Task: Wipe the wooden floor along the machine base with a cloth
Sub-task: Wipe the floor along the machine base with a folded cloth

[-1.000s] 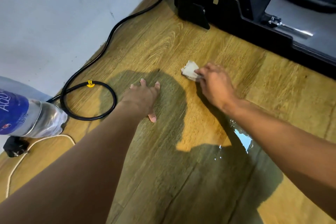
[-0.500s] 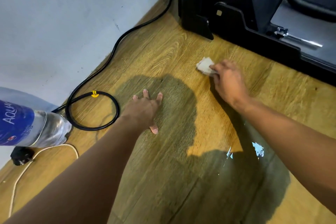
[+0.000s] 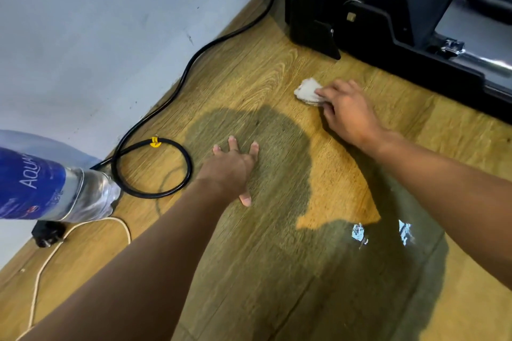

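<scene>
Slid cloth (image 3: 307, 91) closer to base (image 3: 388, 44) over the last second, with right hand (image 3: 349, 112) on it. Kept left hand (image 3: 231, 167) planted on the same patch of floor (image 3: 249, 77).

Only one container: clear plastic bottle (image 3: 55, 191) at the left edge, with a blue label, white lettering and a ribbed lower part. Foot on the floor, just beside the cable (image 3: 155, 169) loop. Cannot tell how full.

Floor of yellow-brown wood-grain planks with a slight sheen. Two small wet spots (image 3: 358, 232) glinting pale blue in the shadow near the right forearm. Cloth small, whitish, folded into a thick wad, lying flat on the floor near the base's corner foot but apart from it. Base black, hard-edged, matt, with a shiny metal latch (image 3: 450, 47) on its right part. Cable black, thick, rubbery, running along the pale wall (image 3: 97, 22) and coiled into one round loop held by a yellow tie (image 3: 155, 142). Thin cream cord (image 3: 41, 266) snaking from a black plug (image 3: 48, 232) by the bottle.

Right hand stretched forward, knuckles up, fingers curled over the cloth's near edge and gripping it against the floor. Left hand palm down, fingers spread and straight, thumb out to the side, arm extended as a prop. Hands well apart.
</scene>
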The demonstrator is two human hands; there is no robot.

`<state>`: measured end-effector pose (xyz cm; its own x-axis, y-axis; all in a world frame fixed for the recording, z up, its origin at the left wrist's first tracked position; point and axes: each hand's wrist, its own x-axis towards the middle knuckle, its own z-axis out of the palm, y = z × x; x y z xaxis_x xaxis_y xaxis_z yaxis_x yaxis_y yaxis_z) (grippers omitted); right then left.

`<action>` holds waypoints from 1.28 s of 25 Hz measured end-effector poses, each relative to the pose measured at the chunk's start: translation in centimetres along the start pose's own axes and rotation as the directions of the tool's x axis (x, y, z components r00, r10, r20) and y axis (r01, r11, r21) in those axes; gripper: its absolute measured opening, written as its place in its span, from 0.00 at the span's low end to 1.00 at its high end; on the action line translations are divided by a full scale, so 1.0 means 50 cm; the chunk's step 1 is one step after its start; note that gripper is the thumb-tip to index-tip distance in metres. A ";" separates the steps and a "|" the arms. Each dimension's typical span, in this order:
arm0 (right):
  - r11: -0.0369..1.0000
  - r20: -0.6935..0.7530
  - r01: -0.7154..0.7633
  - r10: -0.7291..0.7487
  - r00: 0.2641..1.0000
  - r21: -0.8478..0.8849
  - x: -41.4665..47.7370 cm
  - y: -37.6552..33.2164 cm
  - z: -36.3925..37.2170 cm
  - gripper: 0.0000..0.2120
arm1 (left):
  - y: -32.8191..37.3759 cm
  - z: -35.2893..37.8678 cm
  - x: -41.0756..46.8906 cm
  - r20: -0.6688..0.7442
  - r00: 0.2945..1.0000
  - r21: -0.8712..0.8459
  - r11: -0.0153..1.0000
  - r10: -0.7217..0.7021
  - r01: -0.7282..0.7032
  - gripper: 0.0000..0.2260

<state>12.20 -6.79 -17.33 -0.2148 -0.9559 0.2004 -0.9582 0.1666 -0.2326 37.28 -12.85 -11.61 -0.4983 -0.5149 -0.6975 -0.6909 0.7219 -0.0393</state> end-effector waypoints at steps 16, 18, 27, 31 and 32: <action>0.962 -0.031 -0.263 0.266 0.963 0.075 0.110 -0.121 0.015 0.15 | -0.002 0.005 -0.003 -0.060 0.998 -0.007 1.000 -0.009 0.009 0.55; 0.979 0.006 -0.175 0.176 0.984 0.107 0.041 -0.186 0.024 0.14 | -0.011 0.007 -0.002 -0.090 0.996 0.016 1.000 0.009 -0.007 0.54; 0.960 0.054 -0.240 0.234 0.971 0.144 0.040 -0.216 0.029 0.15 | -0.181 0.013 -0.009 -0.202 0.978 0.107 0.991 -0.060 0.082 0.44; 0.956 0.182 0.128 -0.179 0.967 0.264 -0.117 -0.351 0.021 0.14 | -0.194 0.000 -0.009 -0.131 0.991 0.157 0.987 -0.019 0.040 0.48; 0.929 0.218 0.205 -0.279 0.935 0.309 -0.153 -0.363 0.008 0.15 | -0.194 0.000 -0.011 -0.123 0.992 0.175 0.984 -0.019 0.041 0.48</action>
<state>31.33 -2.59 -15.02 0.1080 -0.9931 0.0451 -0.8754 -0.1165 -0.4692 44.28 -19.57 -10.83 -0.5456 -0.5818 -0.6032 -0.6082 0.7701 -0.1926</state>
